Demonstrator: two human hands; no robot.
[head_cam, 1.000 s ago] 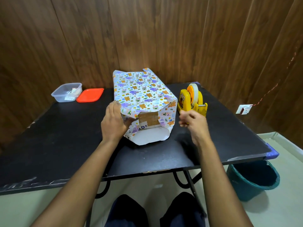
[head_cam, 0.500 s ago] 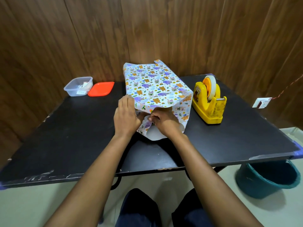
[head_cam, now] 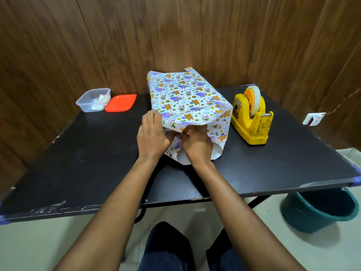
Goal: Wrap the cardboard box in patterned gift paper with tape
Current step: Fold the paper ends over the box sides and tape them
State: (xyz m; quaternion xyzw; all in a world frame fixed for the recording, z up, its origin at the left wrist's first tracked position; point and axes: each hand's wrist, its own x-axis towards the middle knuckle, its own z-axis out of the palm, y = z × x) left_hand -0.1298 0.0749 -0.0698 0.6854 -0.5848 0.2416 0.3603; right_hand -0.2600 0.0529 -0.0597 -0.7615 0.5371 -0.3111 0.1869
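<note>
At its 6 o'clock end, the cardboard box is hidden under gift paper (head_cam: 183, 94). The left hand (head_cam: 151, 137) lays straight fingers along the 8 o'clock corner, pinning the paper. The right hand (head_cam: 196, 142) curls its fingers in, seemingly pinching the side flap. That end is unsealed, with its white lower flap loose on the worktop (head_cam: 97, 163). The top is covered, and the 12 o'clock end looks unfolded. The tape dispenser (head_cam: 252, 116) waits at 3 o'clock.
</note>
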